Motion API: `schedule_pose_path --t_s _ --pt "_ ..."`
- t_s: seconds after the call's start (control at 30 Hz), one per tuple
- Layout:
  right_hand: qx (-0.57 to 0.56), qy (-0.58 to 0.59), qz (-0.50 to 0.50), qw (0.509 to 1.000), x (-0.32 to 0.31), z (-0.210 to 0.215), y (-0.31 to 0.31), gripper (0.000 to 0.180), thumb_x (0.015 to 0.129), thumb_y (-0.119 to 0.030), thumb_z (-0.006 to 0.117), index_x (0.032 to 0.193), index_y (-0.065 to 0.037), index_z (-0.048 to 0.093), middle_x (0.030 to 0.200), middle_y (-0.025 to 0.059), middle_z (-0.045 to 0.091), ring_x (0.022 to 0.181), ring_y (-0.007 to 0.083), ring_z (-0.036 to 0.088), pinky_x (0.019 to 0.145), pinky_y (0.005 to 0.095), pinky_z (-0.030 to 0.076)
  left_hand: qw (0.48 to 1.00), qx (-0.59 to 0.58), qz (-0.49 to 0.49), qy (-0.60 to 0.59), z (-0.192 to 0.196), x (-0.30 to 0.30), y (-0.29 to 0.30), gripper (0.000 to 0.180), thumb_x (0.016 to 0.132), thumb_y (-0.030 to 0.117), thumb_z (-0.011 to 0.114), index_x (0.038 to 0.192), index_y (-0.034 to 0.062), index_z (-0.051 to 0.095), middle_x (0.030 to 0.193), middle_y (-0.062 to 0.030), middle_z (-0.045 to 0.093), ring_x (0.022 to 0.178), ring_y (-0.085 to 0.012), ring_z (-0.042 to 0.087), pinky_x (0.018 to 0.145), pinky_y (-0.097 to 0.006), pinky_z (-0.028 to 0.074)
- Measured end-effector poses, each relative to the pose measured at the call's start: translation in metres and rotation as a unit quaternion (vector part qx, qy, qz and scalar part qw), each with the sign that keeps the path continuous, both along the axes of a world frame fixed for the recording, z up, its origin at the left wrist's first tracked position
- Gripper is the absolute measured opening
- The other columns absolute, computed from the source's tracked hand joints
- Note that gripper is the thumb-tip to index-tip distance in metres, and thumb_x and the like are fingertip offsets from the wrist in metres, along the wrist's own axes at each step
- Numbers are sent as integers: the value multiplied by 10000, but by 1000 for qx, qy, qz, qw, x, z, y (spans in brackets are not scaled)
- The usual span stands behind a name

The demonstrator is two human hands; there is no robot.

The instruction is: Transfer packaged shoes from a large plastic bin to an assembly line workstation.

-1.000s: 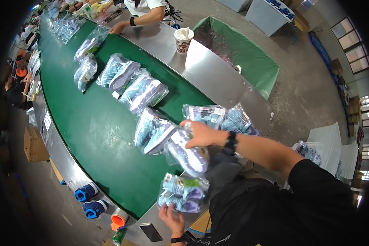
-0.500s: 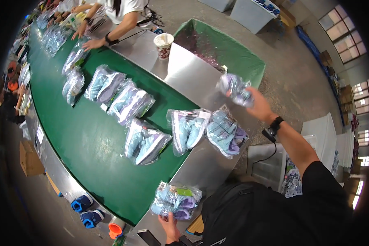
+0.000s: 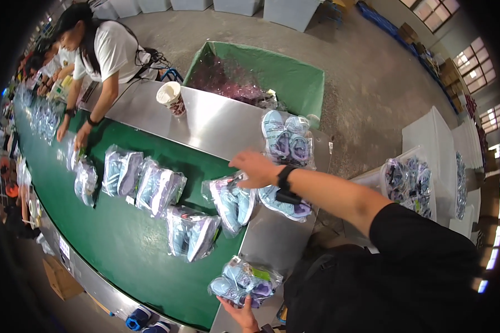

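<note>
At the near edge, my left hand [image 3: 242, 315] grips the lower side of a clear bag with a pair of light-blue and purple shoes [image 3: 243, 282]. My right hand [image 3: 255, 168] is empty, its fingers spread, just above a bagged pair of shoes [image 3: 231, 204] at the belt's end. Beyond it, another bagged pair [image 3: 286, 137] lies on the metal tabletop. Partly hidden under my right wrist is one more bagged pair [image 3: 284, 206]. Further bagged shoes [image 3: 191, 232] lie left of these on the green belt.
The green conveyor belt [image 3: 128, 244] runs away to the far left, where a person in a white shirt [image 3: 110, 53] reaches over bagged shoes. A paper cup [image 3: 171, 99] stands on the metal side table. Behind it is a green-lined bin [image 3: 294, 83]; at right, a tub holds bagged shoes [image 3: 408, 186].
My right hand has let go of a bagged pair, now on the far metal tabletop, and moved left toward the belt. My left hand stays at its bag. The view has shifted.
</note>
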State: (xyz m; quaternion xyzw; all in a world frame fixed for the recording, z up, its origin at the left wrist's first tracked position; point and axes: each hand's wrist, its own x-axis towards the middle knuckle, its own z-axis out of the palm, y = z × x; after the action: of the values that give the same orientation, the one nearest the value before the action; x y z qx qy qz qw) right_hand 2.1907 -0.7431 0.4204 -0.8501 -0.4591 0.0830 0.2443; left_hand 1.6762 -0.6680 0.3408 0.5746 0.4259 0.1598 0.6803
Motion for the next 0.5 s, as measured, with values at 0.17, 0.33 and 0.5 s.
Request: schedule_pose_path --t_s 0.17,0.33,0.5 --pt "-73 52 20 996 -30 -27 37 825 627 -359 856 1342 -84 548 1201 125 602 1185 322 538 1025 488 361 998 2 8 64 36 26 15 1146 763 -33 815 1625 57 64 1541 -232 347 1361 -316 435 1116 -456 393" --pt "6 -11 138 990 -68 20 32 750 594 -200 817 1295 -129 558 1115 58 603 1104 265 559 1044 477 349 992 -118 47 21 31 20 8 915 805 -71 748 1560 17 239 1413 -138 504 1247 -262 532 1067 -399 447" --pt "63 -87 322 941 -122 81 -51 581 711 -157 789 1249 -127 574 1068 46 583 1079 244 567 1132 532 301 967 -143 204 -48 23 -12 14 667 889 31 676 1484 37 376 1382 -117 531 1233 -242 539 1051 -398 460"
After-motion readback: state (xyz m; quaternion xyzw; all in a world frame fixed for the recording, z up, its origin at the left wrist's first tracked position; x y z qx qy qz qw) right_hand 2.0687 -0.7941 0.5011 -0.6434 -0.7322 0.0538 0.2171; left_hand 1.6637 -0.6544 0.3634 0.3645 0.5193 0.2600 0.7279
